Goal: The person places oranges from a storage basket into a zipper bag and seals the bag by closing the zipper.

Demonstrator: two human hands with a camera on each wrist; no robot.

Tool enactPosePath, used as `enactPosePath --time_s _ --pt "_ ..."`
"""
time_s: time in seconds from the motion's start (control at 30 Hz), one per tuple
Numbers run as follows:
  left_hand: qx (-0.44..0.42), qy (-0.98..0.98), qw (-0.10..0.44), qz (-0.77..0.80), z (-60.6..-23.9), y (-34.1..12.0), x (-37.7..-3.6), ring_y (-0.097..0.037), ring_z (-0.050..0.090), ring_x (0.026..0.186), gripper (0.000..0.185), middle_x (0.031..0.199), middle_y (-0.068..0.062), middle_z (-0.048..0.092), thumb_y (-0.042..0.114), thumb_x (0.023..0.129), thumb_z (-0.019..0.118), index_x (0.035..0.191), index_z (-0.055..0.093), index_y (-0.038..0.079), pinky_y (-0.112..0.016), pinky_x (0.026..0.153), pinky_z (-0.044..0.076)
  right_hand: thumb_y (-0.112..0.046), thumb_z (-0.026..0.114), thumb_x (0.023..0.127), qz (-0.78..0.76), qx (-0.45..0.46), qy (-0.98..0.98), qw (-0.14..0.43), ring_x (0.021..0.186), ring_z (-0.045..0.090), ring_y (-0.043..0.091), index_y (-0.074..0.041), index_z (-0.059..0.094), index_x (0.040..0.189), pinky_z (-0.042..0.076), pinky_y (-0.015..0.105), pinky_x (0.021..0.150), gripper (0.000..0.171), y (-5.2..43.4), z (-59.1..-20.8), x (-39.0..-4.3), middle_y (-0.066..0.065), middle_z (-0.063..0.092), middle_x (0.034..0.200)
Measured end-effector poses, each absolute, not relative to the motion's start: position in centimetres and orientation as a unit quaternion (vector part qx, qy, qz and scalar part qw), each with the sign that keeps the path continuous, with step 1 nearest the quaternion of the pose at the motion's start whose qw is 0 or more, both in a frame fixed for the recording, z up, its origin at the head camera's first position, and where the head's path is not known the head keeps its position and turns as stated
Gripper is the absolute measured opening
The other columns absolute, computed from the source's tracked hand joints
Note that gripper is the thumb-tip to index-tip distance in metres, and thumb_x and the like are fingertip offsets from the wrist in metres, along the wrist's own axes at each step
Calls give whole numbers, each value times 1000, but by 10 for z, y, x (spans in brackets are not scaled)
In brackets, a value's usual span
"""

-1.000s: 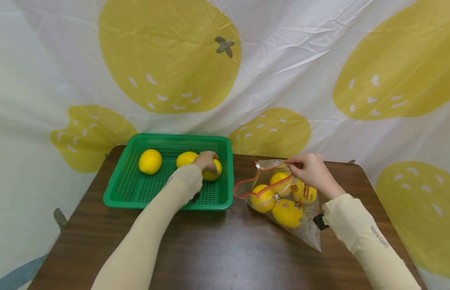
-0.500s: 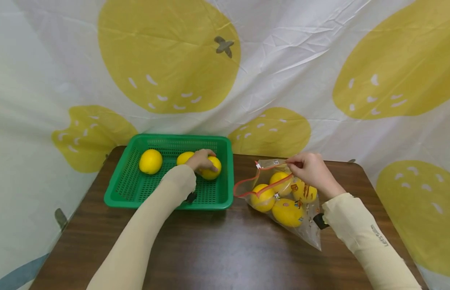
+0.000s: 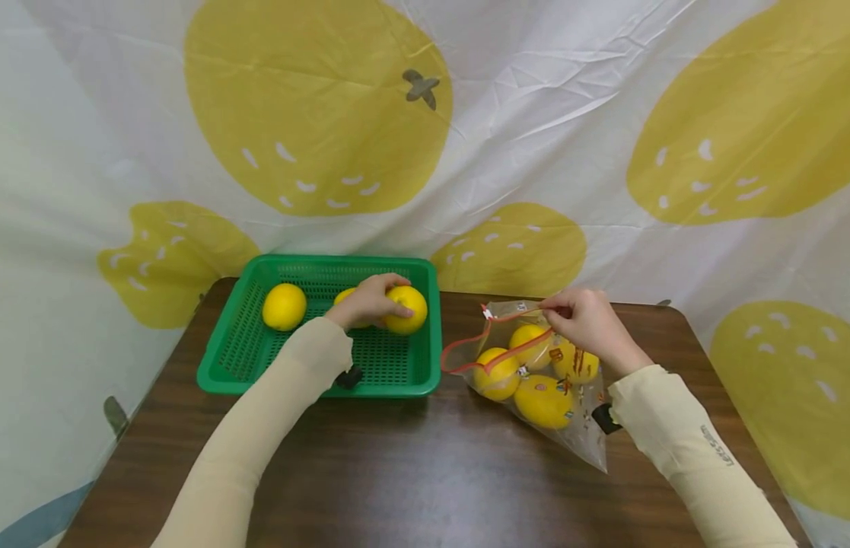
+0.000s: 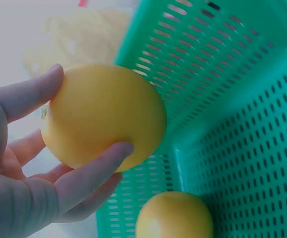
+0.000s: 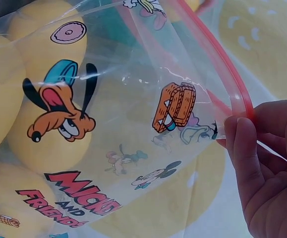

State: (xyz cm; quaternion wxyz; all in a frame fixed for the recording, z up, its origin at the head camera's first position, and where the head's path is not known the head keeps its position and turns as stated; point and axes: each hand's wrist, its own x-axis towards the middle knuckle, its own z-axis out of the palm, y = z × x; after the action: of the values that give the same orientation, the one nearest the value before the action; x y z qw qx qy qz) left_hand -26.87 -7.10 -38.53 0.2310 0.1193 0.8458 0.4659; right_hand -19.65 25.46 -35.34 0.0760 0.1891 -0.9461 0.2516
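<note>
Behind a dark wooden table (image 3: 411, 472) hangs a white cloth printed with big yellow fruit shapes. At the table's far left corner sits a green basket (image 3: 260, 365), and above its right end the left hand (image 3: 365, 302) grips a yellow fruit (image 3: 406, 309), thumb and fingers curled round it from the side; the wrist view shows the fruit (image 4: 103, 116) held clear of the mesh floor. The left forearm in a beige sleeve reaches forward over the basket's near rim. Two more yellow fruits lie in the basket: one (image 3: 284, 306) toward its left end, one (image 3: 344, 295) mostly hidden behind the left hand, so three are there in all.

Right of the basket, near the table's far right edge, lies a clear zip bag (image 3: 534, 373) printed with cartoon figures, its red-rimmed mouth open toward the basket. Four yellow fruits show inside it. The right hand (image 3: 589, 323) pinches the bag's upper rim between thumb and fingertips (image 5: 245, 148), wrist raised, forearm angled in from the right.
</note>
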Motion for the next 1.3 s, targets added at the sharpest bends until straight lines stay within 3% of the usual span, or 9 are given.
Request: enactPosePath --time_s 0.27,0.67,0.9,1.1,1.3 --pt "115 814 237 518 -377 -69 -260 -31 48 108 64 137 -13 34 14 81 68 137 38 12 -46 81 49 -4 59 84 250 187 -947 77 50 49 11 2 70 93 43 26 46 16 254 -352 -196 13 67 78" --pt "149 775 239 567 -363 -51 -245 -32 53 105 61 136 -12 35 12 80 69 135 42 16 -39 72 53 -3 59 84 245 188 -948 83 50 49 11 1 70 92 43 26 47 15 253 -351 -195 14 67 78" --pt "163 758 257 577 -363 -34 -240 -31 54 105 61 138 -11 34 13 81 68 135 41 15 -39 73 53 -4 59 84 245 191 -947 83 49 48 11 2 70 92 43 26 46 15 254 -351 -196 13 67 79" --pt "164 733 287 594 -367 -15 -234 -32 53 106 58 136 -12 35 11 82 66 135 42 15 -48 80 49 -3 58 84 248 190 -947 82 50 48 11 3 70 93 42 25 47 16 255 -352 -196 14 68 80" --pt "165 725 304 596 -375 2 -229 -28 53 104 56 133 -12 39 13 83 65 134 41 14 -42 75 53 -4 59 84 245 188 -948 80 50 48 12 3 70 93 43 26 46 16 255 -353 -196 14 67 80"
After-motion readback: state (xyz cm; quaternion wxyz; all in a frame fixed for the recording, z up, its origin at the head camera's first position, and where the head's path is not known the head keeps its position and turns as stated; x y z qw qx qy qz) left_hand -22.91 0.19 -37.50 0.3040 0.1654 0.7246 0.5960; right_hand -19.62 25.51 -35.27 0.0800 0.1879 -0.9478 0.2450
